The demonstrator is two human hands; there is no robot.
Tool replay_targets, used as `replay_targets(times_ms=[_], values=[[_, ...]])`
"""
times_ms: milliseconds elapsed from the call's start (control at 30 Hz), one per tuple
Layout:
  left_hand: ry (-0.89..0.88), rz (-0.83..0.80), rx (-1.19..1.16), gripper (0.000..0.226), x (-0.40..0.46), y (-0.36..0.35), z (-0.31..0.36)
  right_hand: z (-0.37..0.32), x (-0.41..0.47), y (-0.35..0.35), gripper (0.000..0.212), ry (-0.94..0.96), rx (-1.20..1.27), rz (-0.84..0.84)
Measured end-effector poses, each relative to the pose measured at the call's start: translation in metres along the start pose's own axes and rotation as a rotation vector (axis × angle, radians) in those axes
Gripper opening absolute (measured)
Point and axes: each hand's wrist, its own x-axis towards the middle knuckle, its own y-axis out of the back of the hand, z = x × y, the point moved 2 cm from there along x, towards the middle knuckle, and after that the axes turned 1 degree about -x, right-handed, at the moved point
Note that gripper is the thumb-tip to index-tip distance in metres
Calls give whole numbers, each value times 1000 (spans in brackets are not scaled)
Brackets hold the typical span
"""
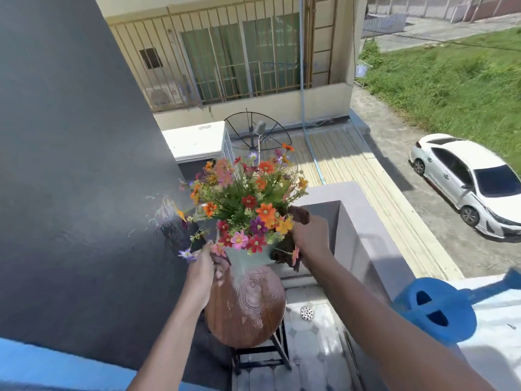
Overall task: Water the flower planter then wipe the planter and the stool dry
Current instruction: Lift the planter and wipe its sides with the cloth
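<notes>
From the head camera we see both our hands on the flower planter (247, 256), a pale green pot full of mixed orange, red, pink and purple flowers (248, 204). It sits at, or just above, the far edge of the round wooden stool (248, 309); we cannot tell whether it touches. Our left hand (200, 273) presses against the planter's left side, its fingers (218, 266) curled round the pot wall under the blooms. Our right hand (311, 239) is at the planter's right side, closed round a dark brown cloth (286, 253) bunched against the pot; its fingertips are hidden behind the cloth. The stool's seat glistens with streaks of water. A blue watering can (435, 309) stands on the ledge to the right, well apart from both hands.
</notes>
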Motion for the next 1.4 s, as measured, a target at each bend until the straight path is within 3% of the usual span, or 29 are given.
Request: replay_targets(times_ms=[67,167,267,400,500,667,900,1033,1133,1267,1400], values=[[79,-41,51,34,-9,-14,-5,-1,-5,-1,13,23,18,54],[102,-172,182,31,-25,-46,2,2,-8,-4,33,55,16,94],[72,-151,218,25,-24,-72,16,2,-21,-9,17,91,29,105],[115,-107,108,28,-25,-81,6,16,-34,-16,31,102,-6,100],[180,-154,-22,35,-33,-85,-4,17,-41,-17,20,114,-21,103],[215,-186,-147,38,-27,-82,-10,21,-49,-13,27,198,-20,102],[192,-238,-226,30,-13,-60,8,7,-52,-17,22,493,-3,-219],[243,-299,-327,26,-21,-56,18,-26,-28,-9,40,735,-144,-182],[247,-337,-395,23,-32,-54,29,-29,-5,-10,43,701,-162,-115],[254,-336,-465,30,-36,-50,29,-15,13,-1,31,505,-148,-54],[233,-318,-462,31,-31,-46,32,11,-8,-1,29,351,-137,-161]])
